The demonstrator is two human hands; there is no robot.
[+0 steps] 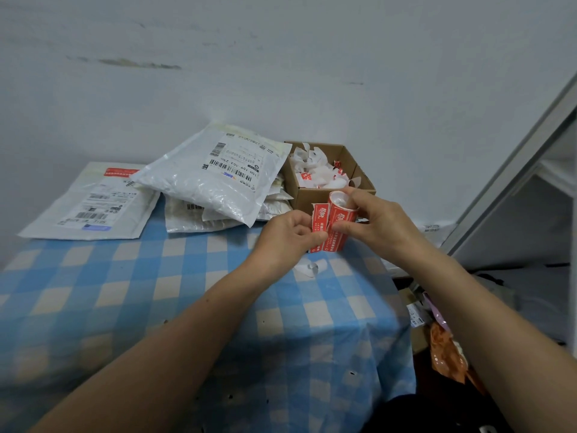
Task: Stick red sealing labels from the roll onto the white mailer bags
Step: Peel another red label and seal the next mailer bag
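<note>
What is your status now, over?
Right hand grips small red paper label roll; left hand pinches a red label partly peeled off it. Top white plastic mailer bag shows no red label. Nothing blocks it.

My left hand (285, 232) and right hand (374, 223) are bare. My left forearm (175, 339) and right forearm (484, 307) are uncovered too, as far back as I can see.

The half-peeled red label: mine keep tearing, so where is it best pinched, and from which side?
Probably pinch the red label by its lower left edge, coming from the left, as the left hand does. It stands upright beside the roll, which the right hand holds, and its right edge seems to meet the roll, so the left edge is the free one.
</note>
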